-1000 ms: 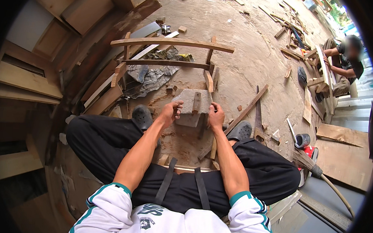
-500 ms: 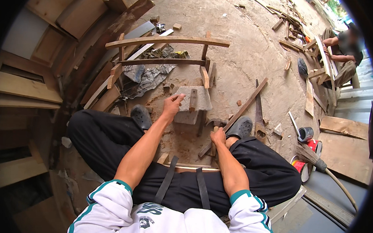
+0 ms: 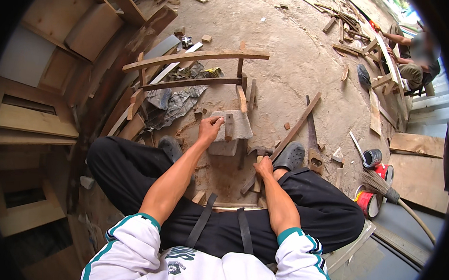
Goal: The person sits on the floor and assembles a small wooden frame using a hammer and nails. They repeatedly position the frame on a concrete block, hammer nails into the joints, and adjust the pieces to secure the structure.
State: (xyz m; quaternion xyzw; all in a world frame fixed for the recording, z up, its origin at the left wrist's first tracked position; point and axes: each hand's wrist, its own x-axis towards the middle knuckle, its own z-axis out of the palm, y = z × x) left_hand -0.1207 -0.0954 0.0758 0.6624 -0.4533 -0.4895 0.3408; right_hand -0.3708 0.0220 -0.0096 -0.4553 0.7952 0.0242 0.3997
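Observation:
My left hand point(image 3: 210, 129) is closed in a pinch over a pale stone block point(image 3: 243, 122). Its fingertips are right beside a short dark wooden piece point(image 3: 229, 126) lying on the stone; whatever is between them is too small to make out. Lower and to the right, my right hand point(image 3: 264, 167) is wrapped round the wooden handle of a hammer point(image 3: 260, 150). The dark hammer head sticks out beyond the fist, near my right shoe. A long wooden strip point(image 3: 300, 121) lies slantwise just past that hand.
Beyond the stone stands a curved wooden frame point(image 3: 198, 54). A handsaw point(image 3: 312, 139) lies right of my foot. Paint cans point(image 3: 367, 202) and a broom point(image 3: 383, 187) are at the right. Wooden cabinets point(image 3: 35, 106) line the left. Another person point(image 3: 413, 63) works at far right.
The view has shifted slightly. My left fingertips are a little closer to the wooden piece, while my right hand keeps its hold on the hammer. The other person's arm has moved along their plank.

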